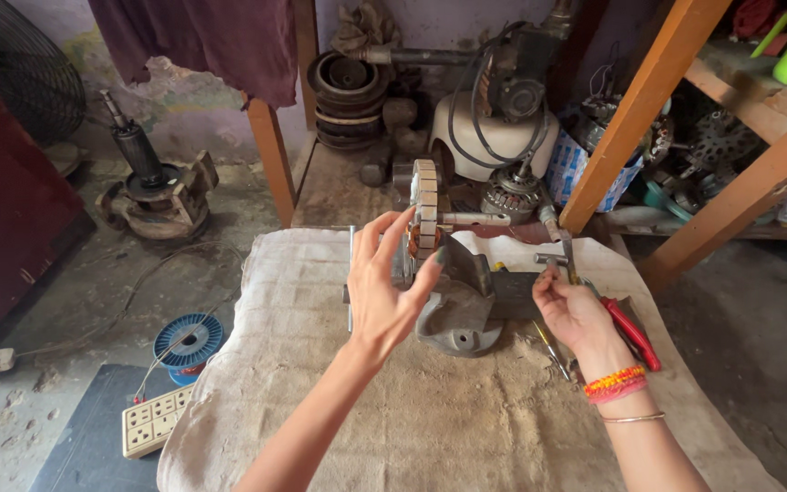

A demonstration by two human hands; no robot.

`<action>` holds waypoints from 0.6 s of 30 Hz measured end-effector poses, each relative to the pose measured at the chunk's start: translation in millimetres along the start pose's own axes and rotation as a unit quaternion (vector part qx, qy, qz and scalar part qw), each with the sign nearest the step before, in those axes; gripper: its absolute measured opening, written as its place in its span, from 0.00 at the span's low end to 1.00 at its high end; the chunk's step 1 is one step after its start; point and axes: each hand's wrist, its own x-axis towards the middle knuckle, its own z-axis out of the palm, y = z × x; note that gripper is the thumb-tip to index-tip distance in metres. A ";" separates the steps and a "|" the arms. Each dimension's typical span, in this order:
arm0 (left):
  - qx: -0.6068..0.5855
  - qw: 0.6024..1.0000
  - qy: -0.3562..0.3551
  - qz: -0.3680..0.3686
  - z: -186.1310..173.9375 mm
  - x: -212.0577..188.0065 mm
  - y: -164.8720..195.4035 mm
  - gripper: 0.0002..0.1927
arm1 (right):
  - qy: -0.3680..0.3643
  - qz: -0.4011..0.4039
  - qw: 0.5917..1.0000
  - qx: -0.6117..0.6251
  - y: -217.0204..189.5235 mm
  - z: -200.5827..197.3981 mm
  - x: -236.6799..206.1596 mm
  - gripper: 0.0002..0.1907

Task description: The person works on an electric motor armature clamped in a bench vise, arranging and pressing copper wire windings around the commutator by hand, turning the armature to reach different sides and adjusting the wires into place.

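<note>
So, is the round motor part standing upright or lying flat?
Upright. The ring-shaped stator stands on edge in the grey bench vise; the left hand touches its side, the right hand is at the vise handle.

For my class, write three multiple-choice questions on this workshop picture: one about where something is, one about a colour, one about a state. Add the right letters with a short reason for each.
1. Where is the blue wire spool?
A. On the floor left of the cloth-covered table
B. On the wooden shelf
C. In the person's right hand

2. What colour are the handles of the pliers lying by the right hand?
A. Green
B. Red
C. Black

3. How is the motor stator held?
A. Lying flat on the cloth
B. Hanging from a cord
C. Standing upright in the bench vise, with the left hand against it

Answers:
1. A, the spool sits on the floor beside the white power strip.
2. B, the handles are plainly red.
3. C, the ring stands on edge above the grey vise body while the right hand is at the vise handle.
</note>
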 end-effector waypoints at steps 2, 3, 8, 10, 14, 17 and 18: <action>0.039 0.999 0.036 0.014 8.9 1.7 1.4 0.30 | 0.041 0.031 0.999 0.005 2.2 9.2 -19.6 0.10; 0.037 0.998 0.042 0.013 13.1 2.6 0.6 0.29 | 0.027 0.050 0.998 -0.007 3.0 14.7 -34.1 0.17; 0.039 0.995 0.061 0.067 30.7 5.9 -15.8 0.30 | -0.158 0.181 0.966 -0.091 12.3 49.2 -124.3 0.43; 0.044 0.993 0.063 0.090 36.8 6.2 -24.4 0.32 | -0.299 0.158 0.925 -0.171 18.7 68.5 -152.5 0.33; 0.038 0.989 0.077 0.118 51.4 6.8 -36.9 0.35 | -0.211 -0.255 0.768 -0.548 33.4 120.8 -170.8 0.20; 0.037 0.986 0.084 0.142 59.9 6.1 -42.1 0.35 | -0.239 -0.575 0.457 -0.635 43.2 158.9 -158.2 0.18; 0.032 0.986 0.082 0.141 61.8 5.5 -43.2 0.35 | -0.263 -0.546 0.480 -0.635 46.4 167.7 -151.4 0.19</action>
